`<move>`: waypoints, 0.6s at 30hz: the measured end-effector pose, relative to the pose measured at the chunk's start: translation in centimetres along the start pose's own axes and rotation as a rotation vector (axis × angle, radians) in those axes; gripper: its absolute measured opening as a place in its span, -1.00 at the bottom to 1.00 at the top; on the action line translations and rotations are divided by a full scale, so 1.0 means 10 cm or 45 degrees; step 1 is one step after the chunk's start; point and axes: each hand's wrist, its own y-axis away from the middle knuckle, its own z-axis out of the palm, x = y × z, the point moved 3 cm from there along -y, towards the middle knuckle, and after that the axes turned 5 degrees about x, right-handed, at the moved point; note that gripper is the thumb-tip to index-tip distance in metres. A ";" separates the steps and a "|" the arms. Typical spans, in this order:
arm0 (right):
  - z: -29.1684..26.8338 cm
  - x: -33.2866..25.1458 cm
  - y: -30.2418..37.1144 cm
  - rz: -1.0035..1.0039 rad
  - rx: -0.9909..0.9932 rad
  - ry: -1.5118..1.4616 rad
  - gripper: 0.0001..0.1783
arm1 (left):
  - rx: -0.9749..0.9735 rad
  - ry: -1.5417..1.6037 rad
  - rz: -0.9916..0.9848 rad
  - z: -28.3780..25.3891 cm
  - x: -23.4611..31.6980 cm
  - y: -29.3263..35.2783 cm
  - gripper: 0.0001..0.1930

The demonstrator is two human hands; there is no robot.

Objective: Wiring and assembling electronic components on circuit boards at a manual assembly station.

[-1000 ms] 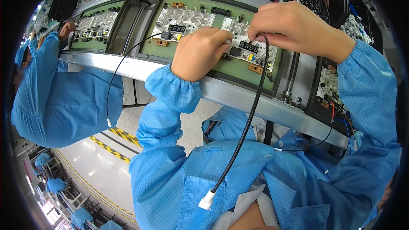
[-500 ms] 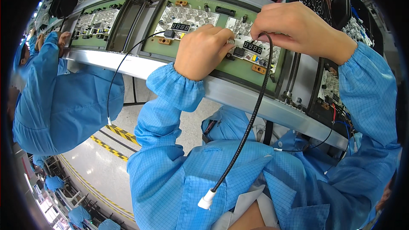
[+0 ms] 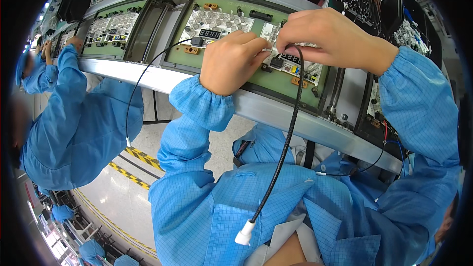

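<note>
Pale, glossy floor (image 3: 116,189) fills the lower left of the frame, with light glinting off it. Two bands of yellow-and-black striped tape (image 3: 129,175) slant across it, a dark strip (image 3: 134,164) between them. Farther down, a yellow line (image 3: 106,225) curves toward the bottom edge. Workbenches (image 3: 84,227) line the far lower left, near a bright white patch too blurred to identify. Small lights (image 3: 45,8) shine at upper left.
</note>
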 end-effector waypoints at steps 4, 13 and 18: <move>0.09 0.01 -0.02 0.020 0.000 0.038 -0.87 | -0.038 -0.022 0.066 0.03 -0.03 -0.01 -0.90; 0.22 0.09 0.04 0.121 0.018 0.044 -0.88 | 0.033 0.072 -0.040 0.03 -0.09 0.02 -0.87; 0.26 0.16 0.05 0.152 -0.029 0.071 -0.88 | 0.028 0.056 -0.020 0.07 -0.08 0.02 -0.87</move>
